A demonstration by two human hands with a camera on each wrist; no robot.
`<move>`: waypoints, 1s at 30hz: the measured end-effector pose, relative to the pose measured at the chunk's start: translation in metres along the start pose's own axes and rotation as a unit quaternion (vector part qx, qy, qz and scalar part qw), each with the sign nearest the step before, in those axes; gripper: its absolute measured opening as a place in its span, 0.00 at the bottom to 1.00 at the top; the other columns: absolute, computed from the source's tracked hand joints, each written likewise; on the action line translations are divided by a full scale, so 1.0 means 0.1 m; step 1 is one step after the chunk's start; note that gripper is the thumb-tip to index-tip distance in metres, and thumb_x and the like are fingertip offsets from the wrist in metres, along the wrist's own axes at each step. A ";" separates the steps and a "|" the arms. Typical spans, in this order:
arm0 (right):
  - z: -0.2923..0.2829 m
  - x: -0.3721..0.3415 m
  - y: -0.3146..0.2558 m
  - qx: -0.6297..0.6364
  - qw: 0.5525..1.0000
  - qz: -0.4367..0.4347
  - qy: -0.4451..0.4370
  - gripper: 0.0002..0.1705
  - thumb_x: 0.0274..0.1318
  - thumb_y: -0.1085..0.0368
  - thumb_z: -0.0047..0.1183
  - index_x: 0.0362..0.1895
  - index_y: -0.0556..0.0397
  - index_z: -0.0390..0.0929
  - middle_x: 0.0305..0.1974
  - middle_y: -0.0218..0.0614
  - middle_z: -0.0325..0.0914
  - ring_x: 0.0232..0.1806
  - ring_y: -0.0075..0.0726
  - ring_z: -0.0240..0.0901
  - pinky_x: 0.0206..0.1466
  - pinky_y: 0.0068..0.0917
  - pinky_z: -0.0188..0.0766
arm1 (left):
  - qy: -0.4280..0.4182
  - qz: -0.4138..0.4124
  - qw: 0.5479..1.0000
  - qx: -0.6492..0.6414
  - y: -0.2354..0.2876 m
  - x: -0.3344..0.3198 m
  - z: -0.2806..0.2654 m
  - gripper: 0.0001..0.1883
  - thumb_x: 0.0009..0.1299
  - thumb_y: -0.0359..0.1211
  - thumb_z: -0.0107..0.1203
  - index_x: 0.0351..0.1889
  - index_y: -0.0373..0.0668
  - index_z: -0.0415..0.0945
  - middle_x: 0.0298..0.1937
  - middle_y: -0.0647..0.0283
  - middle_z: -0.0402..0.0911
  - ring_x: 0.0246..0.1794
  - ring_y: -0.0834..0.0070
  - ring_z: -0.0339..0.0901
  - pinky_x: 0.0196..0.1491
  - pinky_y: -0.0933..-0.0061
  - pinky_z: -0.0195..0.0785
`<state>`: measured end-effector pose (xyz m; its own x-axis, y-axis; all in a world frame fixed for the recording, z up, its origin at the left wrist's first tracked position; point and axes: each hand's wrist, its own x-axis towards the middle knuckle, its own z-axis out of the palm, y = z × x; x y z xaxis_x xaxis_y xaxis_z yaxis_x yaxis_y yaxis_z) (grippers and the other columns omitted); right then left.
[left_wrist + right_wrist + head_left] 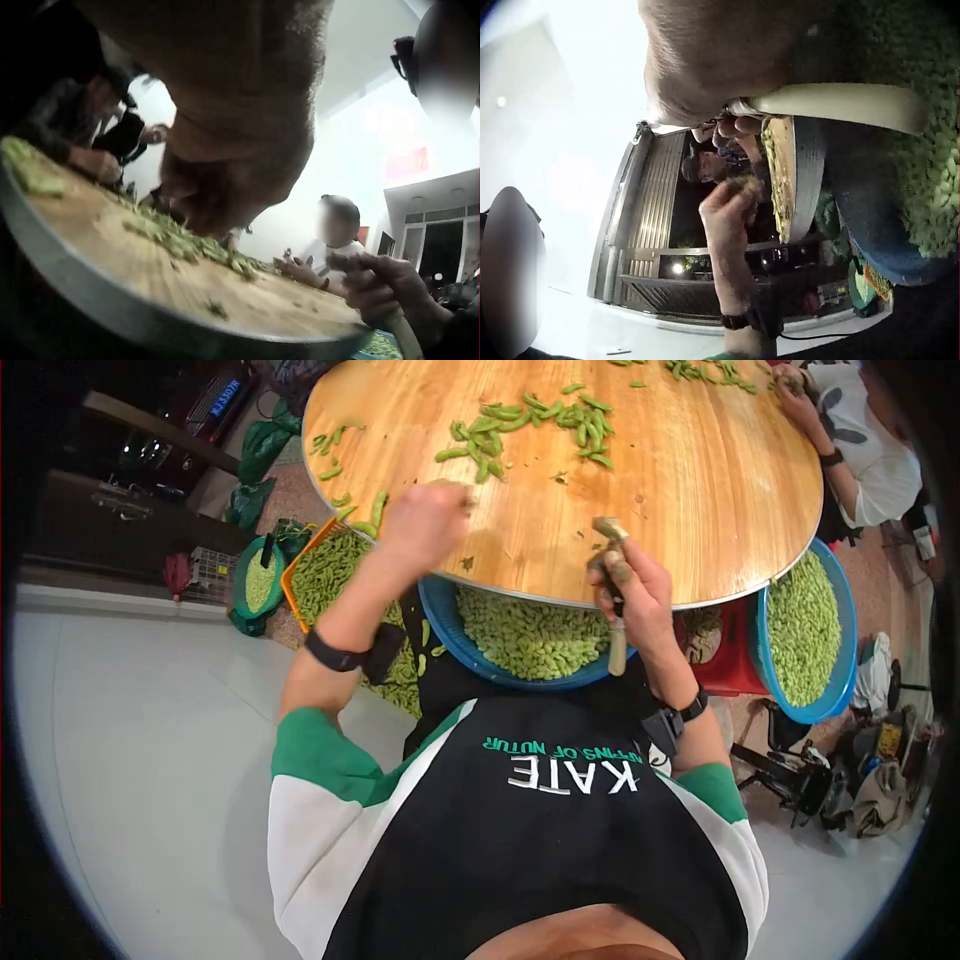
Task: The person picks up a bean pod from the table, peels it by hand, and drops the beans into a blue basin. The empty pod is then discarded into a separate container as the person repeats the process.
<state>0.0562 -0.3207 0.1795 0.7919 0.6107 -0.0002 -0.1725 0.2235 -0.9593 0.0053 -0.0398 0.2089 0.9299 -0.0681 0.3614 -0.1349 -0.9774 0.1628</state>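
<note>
My right hand (pixel 640 595) is over the near edge of the round wooden table and grips a slim tool with a pale handle (pixel 840 105). That handle points down past the edge; my fingers cover the tool's other end. A brownish, pale-ended piece (pixel 608 528) shows at the top of this hand. Blurred, my left hand (pixel 425 525) hovers over the table's left part with fingers curled. Something greenish (pixel 742 184) shows at its fingertips, but I cannot tell whether it holds a pod. Beyond it lies a loose pile of green bean pods (pixel 490 435).
Under the table edge stands a blue tub (pixel 445 625) of shelled green beans, with a second blue tub (pixel 850 650) at right. An orange crate (pixel 290 580) of green pods is at left. Another person (pixel 860 450) sits at the far right side of the wooden table (pixel 700 490).
</note>
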 end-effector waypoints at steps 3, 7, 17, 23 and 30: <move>-0.17 0.04 -0.04 -0.053 0.997 -0.029 0.048 0.22 0.65 0.64 0.41 0.61 0.58 0.66 0.28 0.29 0.72 0.19 0.13 0.59 0.18 0.13 0.58 | -0.207 -0.123 0.953 0.187 -0.27 0.02 -0.38 0.09 0.62 0.32 0.51 0.35 0.38 0.78 0.30 0.49 0.79 0.35 0.49 0.77 0.40 0.53 0.71; -0.17 0.14 -0.02 -0.076 0.996 -0.014 0.048 0.20 0.67 0.67 0.40 0.60 0.60 0.66 0.29 0.30 0.72 0.17 0.13 0.60 0.18 0.12 0.57 | -0.109 -0.149 0.974 0.133 -0.53 0.34 -0.25 0.11 0.64 0.35 0.50 0.36 0.36 0.77 0.35 0.47 0.79 0.39 0.50 0.77 0.43 0.54 0.71; -0.24 0.08 0.06 -0.125 0.988 -0.059 0.069 0.20 0.66 0.66 0.41 0.60 0.57 0.67 0.26 0.28 0.73 0.19 0.14 0.62 0.19 0.14 0.61 | -0.013 -0.197 0.980 0.017 -0.56 0.55 0.51 0.10 0.63 0.31 0.44 0.38 0.39 0.74 0.44 0.41 0.74 0.43 0.40 0.74 0.44 0.46 0.69; -0.19 0.06 0.01 -0.070 0.995 -0.057 0.047 0.19 0.67 0.67 0.38 0.59 0.57 0.67 0.27 0.31 0.72 0.15 0.15 0.61 0.16 0.14 0.59 | 0.087 -0.205 0.971 -0.080 -0.49 0.48 0.41 0.07 0.61 0.23 0.48 0.37 0.36 0.71 0.34 0.49 0.75 0.34 0.57 0.76 0.35 0.57 0.68; 0.10 0.07 -0.01 0.107 0.994 0.012 -0.006 0.16 0.66 0.63 0.40 0.53 0.58 0.69 0.27 0.32 0.72 0.16 0.19 0.62 0.16 0.16 0.57 | -0.075 -0.223 0.767 -0.596 0.51 0.23 0.14 0.07 0.65 0.28 0.56 0.40 0.39 0.74 0.28 0.68 0.77 0.26 0.83 0.73 0.26 0.82 0.63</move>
<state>0.0558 -0.3090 0.1832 0.7786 0.6272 -0.0178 -0.3133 0.3640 -0.8771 0.0247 -0.0943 0.2123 0.9914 0.1106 -0.0705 0.0750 -0.0377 0.9965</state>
